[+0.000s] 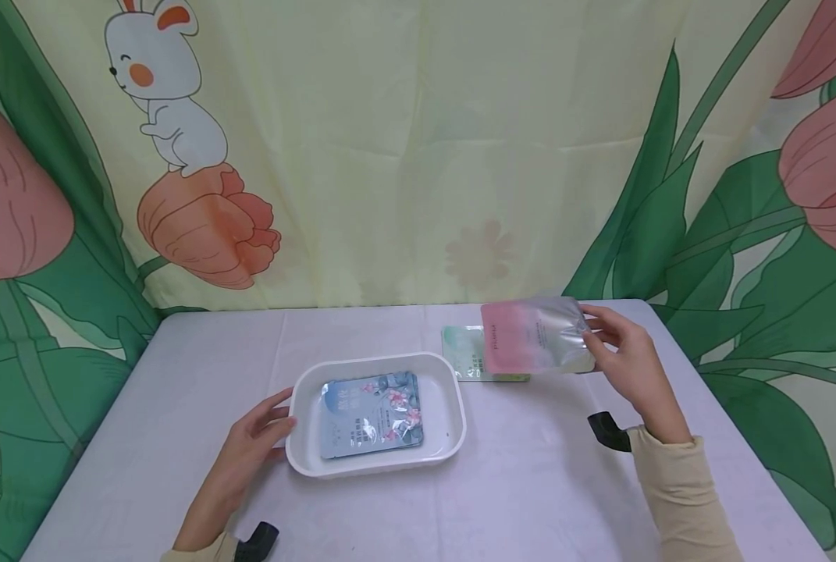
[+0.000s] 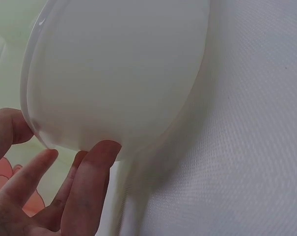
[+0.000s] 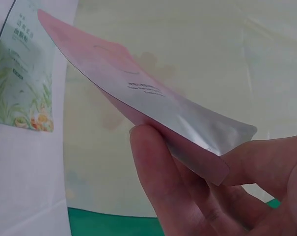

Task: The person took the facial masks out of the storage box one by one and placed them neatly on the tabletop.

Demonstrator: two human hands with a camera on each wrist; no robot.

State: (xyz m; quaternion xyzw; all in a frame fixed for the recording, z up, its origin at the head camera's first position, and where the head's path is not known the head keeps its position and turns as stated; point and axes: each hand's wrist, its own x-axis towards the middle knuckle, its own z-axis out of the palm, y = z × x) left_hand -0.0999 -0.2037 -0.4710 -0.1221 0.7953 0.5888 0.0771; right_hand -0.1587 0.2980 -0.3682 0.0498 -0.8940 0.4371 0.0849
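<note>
A white tray (image 1: pixel 443 437) stands on the table, with a blue sachet printed with pink flowers (image 1: pixel 371 414) lying flat inside it. My left hand (image 1: pixel 252 441) holds the tray's left end; in the left wrist view its fingers (image 2: pixel 92 172) lie against the rounded outer wall. Raised at the back right, a pink and silver sachet (image 1: pixel 523 336) is pinched by its right end between the thumb and fingers of my right hand (image 1: pixel 628 363). A green sachet (image 1: pixel 465 355) lies on the table behind the tray, partly covered by the pink one in the head view.
White cloth covers the table (image 1: pixel 516 499). A curtain (image 1: pixel 403 156) with a rabbit and tulips hangs right behind its back edge. Each wrist carries a black camera mount, such as the right one (image 1: pixel 609 432).
</note>
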